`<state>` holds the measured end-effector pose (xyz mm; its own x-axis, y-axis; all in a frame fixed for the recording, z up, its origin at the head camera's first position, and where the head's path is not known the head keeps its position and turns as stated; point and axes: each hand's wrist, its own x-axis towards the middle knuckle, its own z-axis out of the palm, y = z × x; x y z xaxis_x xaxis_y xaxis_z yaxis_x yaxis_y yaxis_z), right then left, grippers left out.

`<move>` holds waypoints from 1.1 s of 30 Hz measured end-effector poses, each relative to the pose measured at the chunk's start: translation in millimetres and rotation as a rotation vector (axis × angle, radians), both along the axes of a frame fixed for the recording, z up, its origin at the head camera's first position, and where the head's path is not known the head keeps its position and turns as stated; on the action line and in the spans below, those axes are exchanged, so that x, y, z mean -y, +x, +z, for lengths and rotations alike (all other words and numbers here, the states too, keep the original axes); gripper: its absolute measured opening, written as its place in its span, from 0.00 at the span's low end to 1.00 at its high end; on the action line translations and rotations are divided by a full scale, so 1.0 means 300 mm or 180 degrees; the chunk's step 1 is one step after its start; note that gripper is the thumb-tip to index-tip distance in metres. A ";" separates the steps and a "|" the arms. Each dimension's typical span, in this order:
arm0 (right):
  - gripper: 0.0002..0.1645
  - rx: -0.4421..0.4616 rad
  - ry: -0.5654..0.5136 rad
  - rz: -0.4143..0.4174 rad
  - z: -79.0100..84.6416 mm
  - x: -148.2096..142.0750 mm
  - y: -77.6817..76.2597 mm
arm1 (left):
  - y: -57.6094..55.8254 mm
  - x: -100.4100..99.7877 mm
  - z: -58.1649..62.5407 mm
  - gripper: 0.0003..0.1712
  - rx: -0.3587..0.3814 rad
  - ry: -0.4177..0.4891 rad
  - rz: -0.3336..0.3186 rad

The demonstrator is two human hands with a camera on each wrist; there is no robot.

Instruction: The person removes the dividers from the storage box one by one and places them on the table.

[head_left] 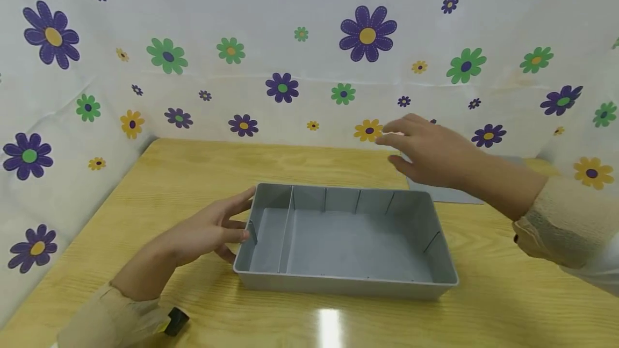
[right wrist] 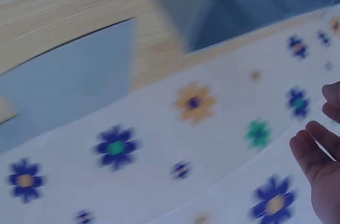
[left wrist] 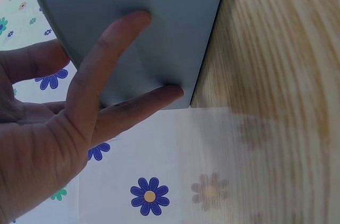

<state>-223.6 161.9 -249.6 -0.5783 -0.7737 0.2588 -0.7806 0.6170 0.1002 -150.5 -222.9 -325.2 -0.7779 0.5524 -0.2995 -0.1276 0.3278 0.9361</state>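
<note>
A grey plastic box, open at the top, stands on the wooden table, with a thin divider setting off a narrow compartment at its left end. My left hand is at that left end, fingers spread and mostly straight. In the left wrist view, fingertips touch the outside of the grey end wall, and another finger reaches the rim. Raised above the back right corner of the box, my right hand has loosely bent fingers and holds nothing. Its fingers also show at the right wrist view's edge.
Behind the box on the right, a flat grey sheet lies on the table, partly hidden by the right forearm. A white cloth printed with flowers rises around the table's back and sides. A small black piece is beside the left sleeve.
</note>
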 end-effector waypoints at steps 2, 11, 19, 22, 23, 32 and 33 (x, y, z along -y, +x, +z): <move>0.21 0.0030 0.0041 0.0345 0.023 0.101 0.031 | -0.002 -0.003 0.003 0.44 -0.0005 -0.0011 -0.0004; 0.20 0.0556 0.0749 0.1220 -0.037 0.444 0.136 | -0.011 -0.013 0.013 0.42 0.0111 0.0124 -0.0005; 0.14 0.0521 0.1367 0.1171 -0.140 0.546 0.163 | -0.009 -0.004 0.008 0.44 0.0095 0.0156 -0.0070; 0.12 0.0410 0.1540 0.1263 -0.164 0.555 0.168 | -0.007 -0.002 0.006 0.44 0.0059 0.0170 -0.0088; 0.12 0.0346 0.1606 0.1302 -0.168 0.554 0.168 | -0.008 -0.003 0.006 0.44 0.0048 0.0173 -0.0089; 0.11 0.0089 0.1857 0.1479 -0.158 0.548 0.160 | -0.008 -0.006 0.008 0.43 0.0080 0.0114 -0.0044; 0.11 0.0087 0.1868 0.1482 -0.153 0.548 0.160 | -0.008 -0.007 0.009 0.43 0.0089 0.0116 -0.0041</move>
